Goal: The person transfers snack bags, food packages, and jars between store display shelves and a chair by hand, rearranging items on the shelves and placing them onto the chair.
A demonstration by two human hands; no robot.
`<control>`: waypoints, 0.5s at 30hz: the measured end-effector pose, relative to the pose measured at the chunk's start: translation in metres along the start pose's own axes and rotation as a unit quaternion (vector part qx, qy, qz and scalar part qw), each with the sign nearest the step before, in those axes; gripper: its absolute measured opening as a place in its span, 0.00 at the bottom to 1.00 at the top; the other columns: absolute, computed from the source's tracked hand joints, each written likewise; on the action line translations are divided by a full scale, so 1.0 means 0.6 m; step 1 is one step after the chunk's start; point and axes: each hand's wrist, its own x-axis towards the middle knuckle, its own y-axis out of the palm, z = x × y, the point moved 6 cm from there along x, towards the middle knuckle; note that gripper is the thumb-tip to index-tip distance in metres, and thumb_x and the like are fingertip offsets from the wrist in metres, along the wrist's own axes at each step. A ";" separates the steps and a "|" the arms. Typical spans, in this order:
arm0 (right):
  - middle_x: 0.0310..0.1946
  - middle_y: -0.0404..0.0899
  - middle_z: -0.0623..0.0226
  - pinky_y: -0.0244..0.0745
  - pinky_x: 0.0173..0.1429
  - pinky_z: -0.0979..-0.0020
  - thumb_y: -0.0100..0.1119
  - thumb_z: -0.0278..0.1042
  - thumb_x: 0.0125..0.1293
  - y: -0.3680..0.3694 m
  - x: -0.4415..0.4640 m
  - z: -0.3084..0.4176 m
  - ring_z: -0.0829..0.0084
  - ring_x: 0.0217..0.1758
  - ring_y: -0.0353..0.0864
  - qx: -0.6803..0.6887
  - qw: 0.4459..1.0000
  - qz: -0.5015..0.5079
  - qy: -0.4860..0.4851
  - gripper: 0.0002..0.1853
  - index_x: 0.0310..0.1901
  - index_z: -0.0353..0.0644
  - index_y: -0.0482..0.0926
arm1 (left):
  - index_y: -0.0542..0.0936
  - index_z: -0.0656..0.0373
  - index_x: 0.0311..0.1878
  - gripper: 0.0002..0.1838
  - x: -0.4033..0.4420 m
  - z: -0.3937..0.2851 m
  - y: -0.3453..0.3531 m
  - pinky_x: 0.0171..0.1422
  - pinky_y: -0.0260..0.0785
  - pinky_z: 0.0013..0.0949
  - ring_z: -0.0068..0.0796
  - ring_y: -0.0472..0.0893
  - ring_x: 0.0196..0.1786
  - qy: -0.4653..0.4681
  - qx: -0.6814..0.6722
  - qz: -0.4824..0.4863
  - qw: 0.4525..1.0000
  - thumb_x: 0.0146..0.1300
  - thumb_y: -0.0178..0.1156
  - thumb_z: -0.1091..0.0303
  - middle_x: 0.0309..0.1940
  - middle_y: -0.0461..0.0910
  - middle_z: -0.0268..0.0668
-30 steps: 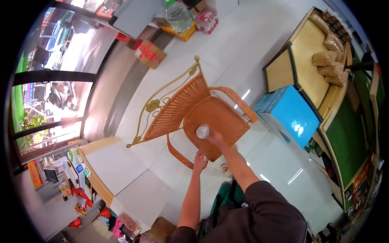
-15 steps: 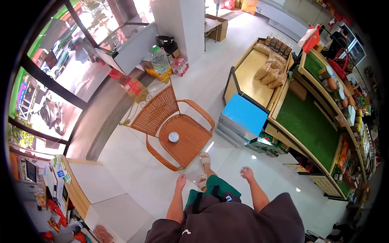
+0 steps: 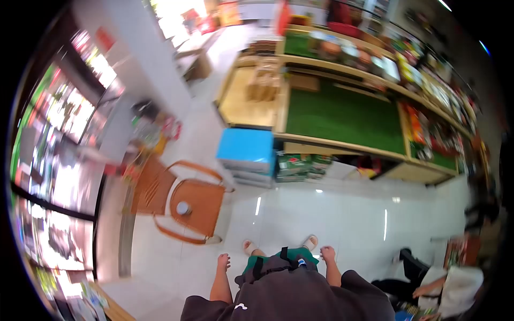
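Note:
My left hand [image 3: 224, 261] hangs low beside my body, its fingers loosely bent and a little apart, with nothing in it. On my other side, my right hand [image 3: 327, 253] is held out over the floor, also with no object, its fingers slightly bent. Nearest my left hand stands a brown woven armchair [image 3: 201, 200], and a small round tin [image 3: 183, 208] rests on its seat. Neither hand touches the chair. The picture is smeared by motion, so fine finger detail is unclear.
A blue-topped box [image 3: 245, 144] stands ahead, beside a wooden display shelf with green matting [image 3: 348, 115]. Bags of dry goods [image 3: 263, 80] lie on the shelf's left end. A seated person [image 3: 452, 289] is at the lower right. Glass doors [image 3: 59, 176] line the left.
My view has swung to the right. The chair and shelves have shifted left in the picture, and a seated person has come into view. My feet now stand apart.

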 end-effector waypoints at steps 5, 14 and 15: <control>0.31 0.80 0.59 0.76 0.25 0.70 0.56 0.35 0.55 -0.108 -0.001 0.003 0.69 0.26 0.81 0.268 0.961 0.046 0.059 0.15 0.44 0.38 0.74 | 0.65 0.57 0.58 0.24 -0.052 -0.136 0.248 0.50 0.67 0.47 0.44 0.71 0.50 0.080 0.124 0.076 0.986 0.60 0.48 0.56 0.52 0.71 0.43; 0.36 0.77 0.56 0.76 0.30 0.66 0.48 0.38 0.61 -0.283 -0.042 -0.264 0.63 0.31 0.79 0.478 0.827 -0.111 0.274 0.18 0.50 0.40 0.67 | 0.69 0.54 0.54 0.21 -0.324 -0.251 0.917 0.46 0.68 0.35 0.32 0.75 0.45 0.200 0.331 0.398 0.832 0.62 0.49 0.52 0.46 0.76 0.37; 0.36 0.77 0.56 0.76 0.30 0.66 0.48 0.38 0.61 -0.288 -0.059 -0.284 0.63 0.31 0.79 0.490 0.816 -0.122 0.283 0.18 0.50 0.40 0.67 | 0.70 0.53 0.53 0.21 -0.365 -0.245 0.973 0.45 0.68 0.34 0.30 0.76 0.44 0.185 0.305 0.437 0.826 0.62 0.50 0.51 0.45 0.77 0.36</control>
